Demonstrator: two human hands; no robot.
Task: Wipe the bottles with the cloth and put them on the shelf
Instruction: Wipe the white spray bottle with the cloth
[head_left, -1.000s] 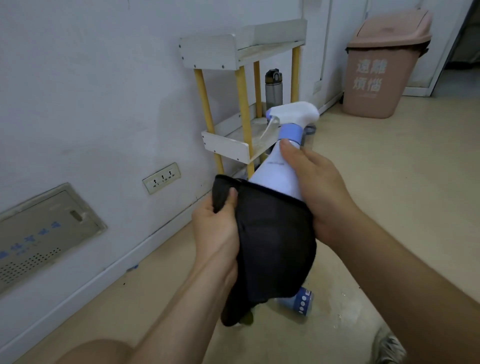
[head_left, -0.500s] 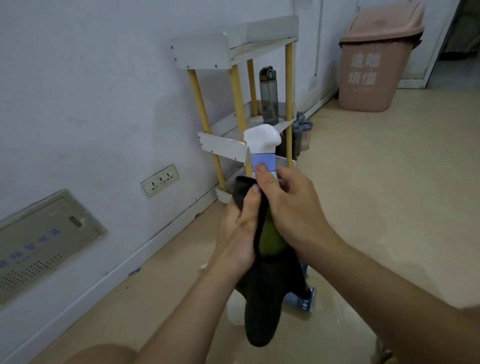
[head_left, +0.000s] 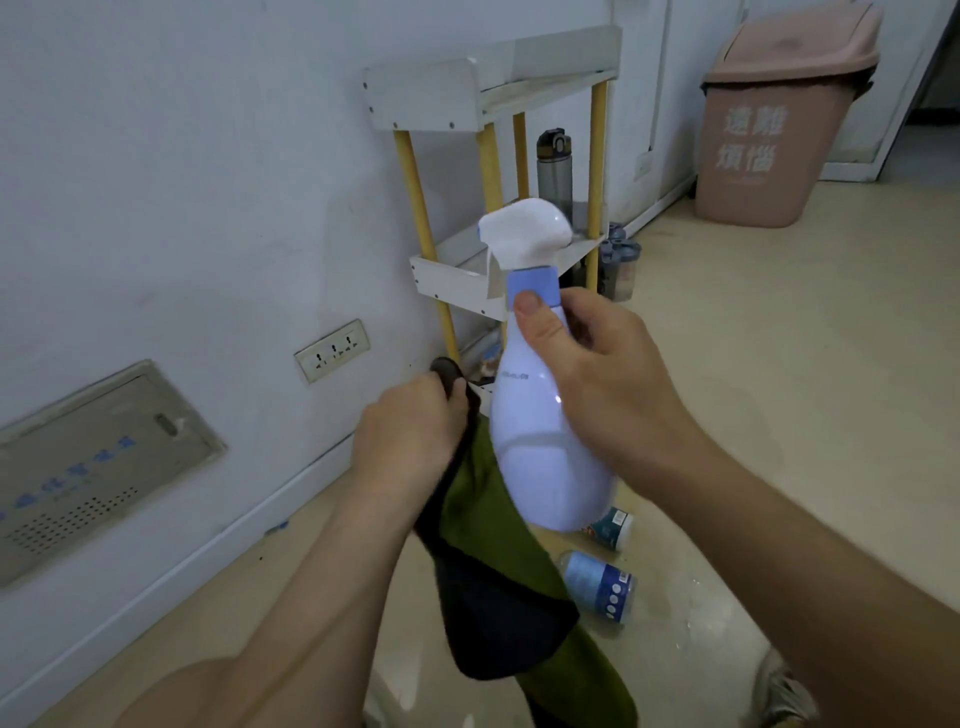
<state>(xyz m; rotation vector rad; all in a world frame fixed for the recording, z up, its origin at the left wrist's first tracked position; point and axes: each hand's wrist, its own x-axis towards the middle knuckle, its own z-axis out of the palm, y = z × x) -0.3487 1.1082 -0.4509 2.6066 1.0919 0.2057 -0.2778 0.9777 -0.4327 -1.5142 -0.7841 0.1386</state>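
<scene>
I see the left hand (head_left: 410, 436) fisted around the top of the dark-and-green cloth (head_left: 498, 571), hanging just beside the white spray bottle (head_left: 540, 441), which the right hand (head_left: 608, 395) grips near the neck, thumb on its blue collar, before the shelf (head_left: 452, 280).

Item: head camera, wide-angle, the sole view I receive.
Position: worn on the person's head, above and short of the shelf (head_left: 423, 96).
Facing: forward and down, toward the shelf and the wall (head_left: 182, 156) behind it.
Range: close. The left hand (head_left: 410, 441) gripping the cloth (head_left: 498, 613) and the right hand (head_left: 613, 395) holding the spray bottle (head_left: 540, 441) fill the foreground before the shelf.
Far limit: bin (head_left: 769, 156), right of the shelf.
</scene>
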